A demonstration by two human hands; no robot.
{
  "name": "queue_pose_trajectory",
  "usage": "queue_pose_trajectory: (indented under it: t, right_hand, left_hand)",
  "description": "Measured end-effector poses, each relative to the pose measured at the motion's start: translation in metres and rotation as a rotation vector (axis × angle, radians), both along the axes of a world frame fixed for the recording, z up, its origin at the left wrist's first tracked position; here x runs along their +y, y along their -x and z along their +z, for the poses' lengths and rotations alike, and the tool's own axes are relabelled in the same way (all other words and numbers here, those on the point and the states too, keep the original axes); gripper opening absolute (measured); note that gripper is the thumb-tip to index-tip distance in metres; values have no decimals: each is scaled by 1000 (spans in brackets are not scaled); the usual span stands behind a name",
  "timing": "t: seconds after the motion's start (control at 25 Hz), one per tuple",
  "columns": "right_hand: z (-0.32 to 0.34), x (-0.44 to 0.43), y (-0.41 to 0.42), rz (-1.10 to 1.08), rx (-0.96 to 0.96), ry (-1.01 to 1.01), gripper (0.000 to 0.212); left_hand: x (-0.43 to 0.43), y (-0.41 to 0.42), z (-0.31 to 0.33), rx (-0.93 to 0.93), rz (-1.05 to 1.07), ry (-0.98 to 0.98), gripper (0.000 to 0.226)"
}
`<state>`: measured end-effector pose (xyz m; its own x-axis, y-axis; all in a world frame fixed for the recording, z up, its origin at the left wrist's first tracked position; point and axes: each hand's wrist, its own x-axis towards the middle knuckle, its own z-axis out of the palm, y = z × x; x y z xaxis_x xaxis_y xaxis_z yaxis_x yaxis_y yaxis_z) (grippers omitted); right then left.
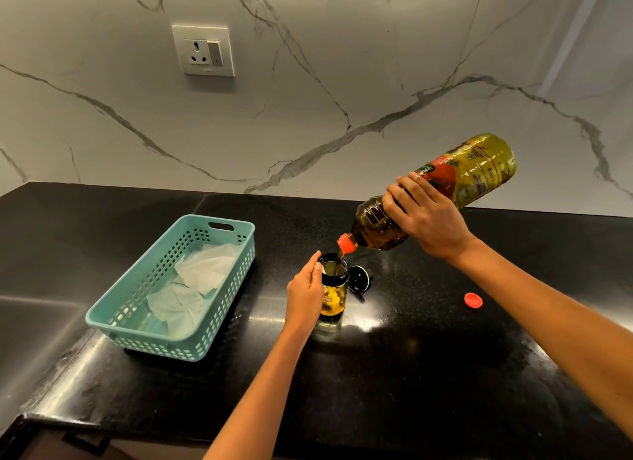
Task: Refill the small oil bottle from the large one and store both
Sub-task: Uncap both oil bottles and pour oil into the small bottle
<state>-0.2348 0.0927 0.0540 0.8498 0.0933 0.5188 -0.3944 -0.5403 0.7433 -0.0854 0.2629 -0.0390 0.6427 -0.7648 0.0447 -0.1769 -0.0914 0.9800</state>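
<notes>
Pouring: oil runs in a thin amber stream from the large oil bottle (442,189) into the open mouth of the small oil bottle (333,286).
Right hand: the right hand (428,216) is wrapped over the large bottle's middle, fingers curled across the label, holding it tilted with its base raised toward the wall and its orange neck pointing down-left.
Left hand: the left hand (304,293) grasps the small bottle from its left side, thumb near the black rim — steadying it upright on the countertop (411,374).
Small bottle: it stands near the middle of the black counter, directly under the large bottle's neck; yellow oil shows in its lower part and its top is uncovered.
Black lid: the small bottle's black lid (360,279) lies on the counter just beside it, on the right.
Red cap: 1 red cap (473,300) lies on the counter well to the right, apart from both bottles.
Basket: a teal perforated basket (219,309) sits to the left of the small bottle — near it, not touching.
Basket contents: crumpled white paper (198,278) lines its floor.
Wall: a white socket plate (203,50) is set in the veined marble backsplash above the basket.
</notes>
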Motion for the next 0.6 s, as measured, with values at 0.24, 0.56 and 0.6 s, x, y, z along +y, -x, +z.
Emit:
queue_pose_trajectory:
  t: [0.24, 0.56, 0.6]
  right_hand:
    - [6, 0, -1, 3, -10, 13, 35]
    - [10, 0, -1, 1, -9, 6, 40]
    - [10, 0, 0, 2, -8, 7, 40]
  left_hand:
    - [-1, 1, 1, 8, 4, -10, 37]
    - [1, 2, 2, -14, 2, -22, 37]
    - [1, 2, 2, -20, 5, -25, 37]
